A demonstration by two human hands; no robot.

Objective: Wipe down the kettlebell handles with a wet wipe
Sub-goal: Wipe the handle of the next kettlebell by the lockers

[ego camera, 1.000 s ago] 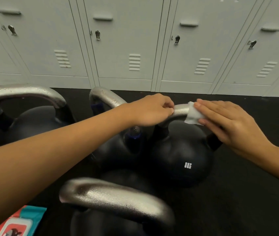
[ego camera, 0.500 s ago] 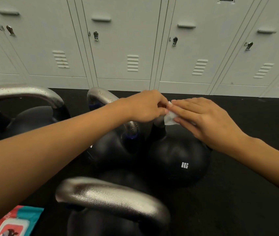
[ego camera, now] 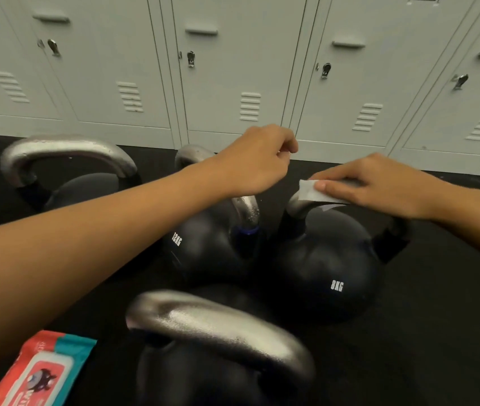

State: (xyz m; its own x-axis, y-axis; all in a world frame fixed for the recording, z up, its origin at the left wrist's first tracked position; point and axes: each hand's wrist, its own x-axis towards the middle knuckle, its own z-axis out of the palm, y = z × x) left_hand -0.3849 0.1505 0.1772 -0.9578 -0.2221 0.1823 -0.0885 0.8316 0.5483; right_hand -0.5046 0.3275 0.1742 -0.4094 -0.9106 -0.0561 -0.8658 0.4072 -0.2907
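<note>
A: Where do we find our right hand (ego camera: 379,186)?

B: At the right of centre in the frame, its forearm coming in from the right edge. It lies palm down over the silver handle (ego camera: 298,204) of the 8KG kettlebell (ego camera: 325,268), and the fingers pin a white wet wipe (ego camera: 313,194) against the top of that handle. One corner of the wipe sticks out to the left past the fingertips.

A: And our left hand (ego camera: 257,161)?

B: Its arm crosses from the lower left edge up to the centre. The hand hangs in the air above the 12KG kettlebell (ego camera: 203,247), knuckles up, fingers loosely curled. We see nothing held in it, and it touches neither handle.

A: How do the kettlebells stand?

B: The 12KG one is just left of the 8KG one, their black bodies close together on the black floor (ego camera: 437,332). A third kettlebell (ego camera: 66,168) stands at the middle left, and the handle of a fourth kettlebell (ego camera: 221,326) fills the bottom centre, nearest to us.

A: Anything else?

B: A red and teal wipes pack (ego camera: 42,373) lies in the lower left corner, and grey lockers (ego camera: 232,68) run across the top.
</note>
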